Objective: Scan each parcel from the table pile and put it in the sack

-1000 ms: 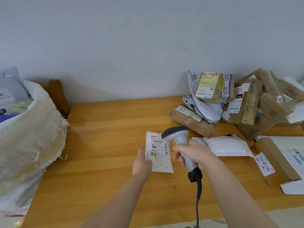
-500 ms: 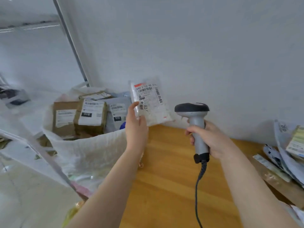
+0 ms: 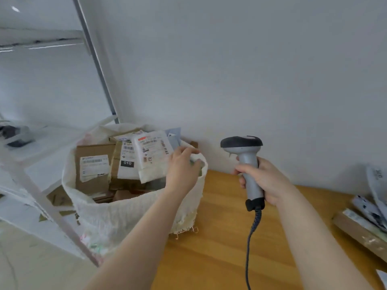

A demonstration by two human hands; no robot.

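A white pouch parcel (image 3: pixel 152 158) with a red-topped label lies tilted on top of the boxes inside the white woven sack (image 3: pixel 134 208). My left hand (image 3: pixel 181 171) hovers over the sack's right rim, just right of the pouch, with loosely bent fingers that hold nothing. My right hand (image 3: pixel 267 182) grips the grey handle of the barcode scanner (image 3: pixel 243 144) upright above the wooden table (image 3: pixel 219 237); its black head points left and its cable hangs down. The edge of the parcel pile (image 3: pixel 365 222) shows at the far right.
The sack stands at the table's left end and holds several brown boxes (image 3: pixel 94 164) with labels. A grey metal post (image 3: pixel 94 59) rises behind it, with white shelving to the left. A plain white wall backs the table.
My left hand has carried the white pouch from in front of the scanner over to the sack and let it go. The view has swung left. The scanner stays in my right hand.
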